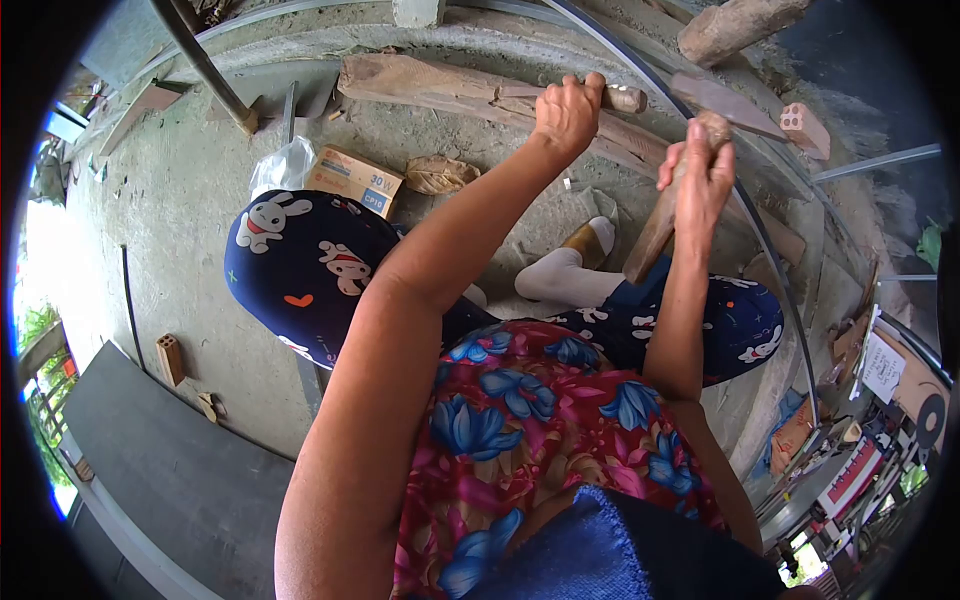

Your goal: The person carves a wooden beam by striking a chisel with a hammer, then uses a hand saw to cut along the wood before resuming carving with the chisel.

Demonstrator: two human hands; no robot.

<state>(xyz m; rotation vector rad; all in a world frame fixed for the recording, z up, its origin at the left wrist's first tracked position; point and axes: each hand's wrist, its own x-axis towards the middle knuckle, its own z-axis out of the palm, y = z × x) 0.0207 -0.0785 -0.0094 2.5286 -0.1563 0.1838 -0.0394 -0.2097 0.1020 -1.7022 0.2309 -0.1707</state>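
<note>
My left hand (567,115) is closed round a tool with a round wooden handle (626,98). Its narrow blade (518,91) points left, over a long rough wooden beam (430,85) lying across the floor in front of me. My right hand (700,180) grips a thick wooden stick (652,236), which slants down to the left above my leg. The stick's upper end shows beyond my fingers. Just beyond that end is a flat greyish blade-like piece (728,104); whether it touches the stick I cannot tell.
A cardboard box (355,180), a plastic bag (283,165) and a dry leaf (440,175) lie left of my feet. One brick (805,130) is at the right, another (170,360) at the left. A dark curved strip (775,265) passes right of my hands. A log (740,27) lies beyond.
</note>
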